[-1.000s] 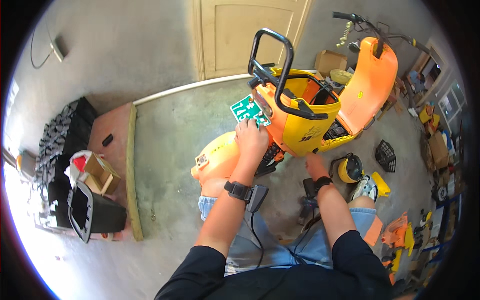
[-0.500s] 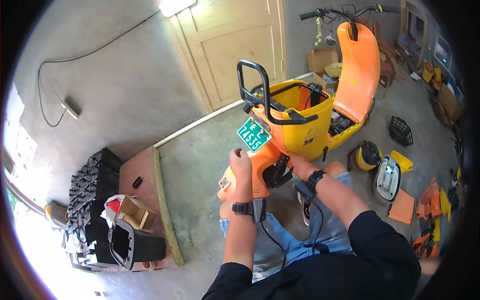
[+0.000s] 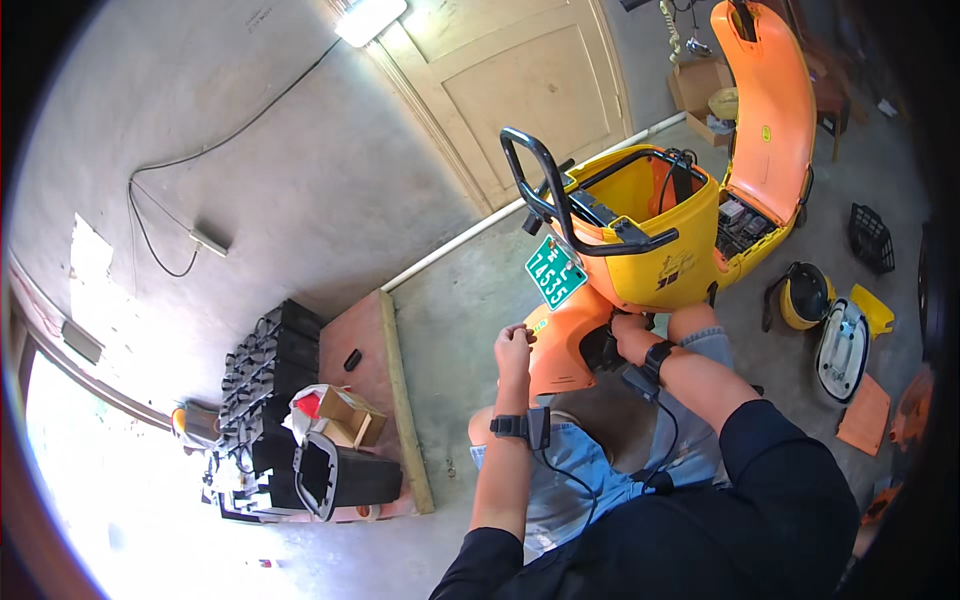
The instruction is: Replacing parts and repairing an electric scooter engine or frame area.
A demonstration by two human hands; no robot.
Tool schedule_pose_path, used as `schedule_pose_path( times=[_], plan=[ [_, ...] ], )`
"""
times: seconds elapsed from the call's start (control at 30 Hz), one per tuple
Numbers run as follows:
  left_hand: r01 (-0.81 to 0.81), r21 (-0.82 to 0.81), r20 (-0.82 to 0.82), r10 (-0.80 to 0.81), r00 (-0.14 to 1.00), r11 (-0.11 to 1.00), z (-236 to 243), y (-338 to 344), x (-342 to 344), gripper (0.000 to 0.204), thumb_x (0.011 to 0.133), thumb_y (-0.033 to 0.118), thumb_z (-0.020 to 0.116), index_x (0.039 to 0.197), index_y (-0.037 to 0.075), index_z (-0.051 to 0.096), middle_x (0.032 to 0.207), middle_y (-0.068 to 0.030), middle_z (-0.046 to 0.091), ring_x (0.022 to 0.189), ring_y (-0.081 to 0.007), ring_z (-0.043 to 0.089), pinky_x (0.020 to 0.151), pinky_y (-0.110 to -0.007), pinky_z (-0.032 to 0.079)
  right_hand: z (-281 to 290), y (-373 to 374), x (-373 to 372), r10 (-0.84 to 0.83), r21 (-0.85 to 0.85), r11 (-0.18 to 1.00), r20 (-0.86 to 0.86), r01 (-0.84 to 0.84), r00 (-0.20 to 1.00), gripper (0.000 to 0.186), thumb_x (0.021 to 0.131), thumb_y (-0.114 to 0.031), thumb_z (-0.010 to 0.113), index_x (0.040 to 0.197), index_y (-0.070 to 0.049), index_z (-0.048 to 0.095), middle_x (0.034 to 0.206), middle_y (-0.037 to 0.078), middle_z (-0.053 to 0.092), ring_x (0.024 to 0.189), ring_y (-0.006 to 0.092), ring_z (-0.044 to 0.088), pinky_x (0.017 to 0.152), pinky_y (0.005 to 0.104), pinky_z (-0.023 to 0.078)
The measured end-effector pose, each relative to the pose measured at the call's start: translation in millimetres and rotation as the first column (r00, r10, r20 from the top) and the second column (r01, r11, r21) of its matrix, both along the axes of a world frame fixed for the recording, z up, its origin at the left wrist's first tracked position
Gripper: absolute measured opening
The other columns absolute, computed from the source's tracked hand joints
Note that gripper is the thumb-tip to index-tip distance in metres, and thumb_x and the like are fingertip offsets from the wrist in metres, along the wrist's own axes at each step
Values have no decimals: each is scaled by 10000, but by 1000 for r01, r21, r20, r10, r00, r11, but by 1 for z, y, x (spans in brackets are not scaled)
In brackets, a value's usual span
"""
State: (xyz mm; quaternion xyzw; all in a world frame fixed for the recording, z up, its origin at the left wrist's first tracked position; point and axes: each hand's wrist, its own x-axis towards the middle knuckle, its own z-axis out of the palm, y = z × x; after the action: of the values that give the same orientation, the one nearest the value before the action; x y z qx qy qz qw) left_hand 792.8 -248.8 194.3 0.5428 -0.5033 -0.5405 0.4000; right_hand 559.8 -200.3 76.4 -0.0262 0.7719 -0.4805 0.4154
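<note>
My left hand (image 3: pixel 513 350) is closed, its fingers curled beside the left edge of an orange rear fender (image 3: pixel 562 350). Anything between its fingertips is too small to make out. Under the yellow rear body (image 3: pixel 640 270) of an electric scooter, my right hand (image 3: pixel 632 337) reaches in by dark parts behind the fender; its fingers are mostly hidden. Above the fender hangs a green licence plate (image 3: pixel 556 272). A black grab rail (image 3: pixel 545 175) rises over the open seat compartment (image 3: pixel 625 185). The scooter's long orange panel (image 3: pixel 768 100) stands upright beyond.
At the left, black cases (image 3: pixel 265 370), a cardboard box (image 3: pixel 350 418) and a black bin (image 3: pixel 365 480) sit by a low platform (image 3: pixel 385 340). On the floor at right lie a yellow helmet (image 3: pixel 806 295), a grey-white seat-shaped part (image 3: pixel 843 350), an orange panel (image 3: pixel 866 412) and a black basket (image 3: pixel 871 238).
The view has swung, shifting the scene rightward. My left hand has moved down from near the plate to the fender's edge. My right hand stays under the rear body; the black spring there is now hidden.
</note>
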Motion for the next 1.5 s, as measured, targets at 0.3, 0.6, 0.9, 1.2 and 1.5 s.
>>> schedule_pose_path(
  times=[0.3,0.6,0.9,1.2,1.5],
  plan=[
    [297,-91,529,-207,823,950,-11,16,-18,341,867,246,528,1009,-25,680,891,-157,711,815,-248,685,767,-365,526,-20,14,-25,-96,-231,967,72,110,993,545,770,-74,647,1276,-74,447,1060,82,590,1018,273,576,791,386,461],
    [345,-61,432,-287,855,937,-13,44,-82,344,840,130,492,1107,-27,642,1045,-241,673,1014,-346,650,881,-389,499,24,58,-39,89,-166,985,329,-35,940,158,781,-10,564,899,-107,525,890,35,496,819,152,469,731,312,366],
    [361,141,-180,-335,925,922,-18,29,-124,402,828,18,460,1215,-12,567,1121,-149,640,1048,-260,596,915,-323,443,-4,40,-58,306,-330,930,442,-164,843,184,742,20,573,827,-133,518,780,-5,492,663,144,464,628,292,355],
    [394,-30,-149,-394,907,919,-49,48,-150,572,812,16,496,1382,20,438,1269,-193,590,1219,-300,537,1005,-344,402,35,42,-20,340,-539,842,540,6,770,337,1010,-273,443,1304,-121,508,1206,48,582,1113,196,564,922,358,471],
    [264,81,-367,-218,904,961,-36,73,-140,507,821,21,470,1327,3,455,1246,-234,573,1205,-350,534,1006,-378,419,-9,46,-57,384,-558,830,565,-5,730,256,925,-93,516,1179,-79,549,1098,59,607,981,189,614,813,347,529]
  ],
)
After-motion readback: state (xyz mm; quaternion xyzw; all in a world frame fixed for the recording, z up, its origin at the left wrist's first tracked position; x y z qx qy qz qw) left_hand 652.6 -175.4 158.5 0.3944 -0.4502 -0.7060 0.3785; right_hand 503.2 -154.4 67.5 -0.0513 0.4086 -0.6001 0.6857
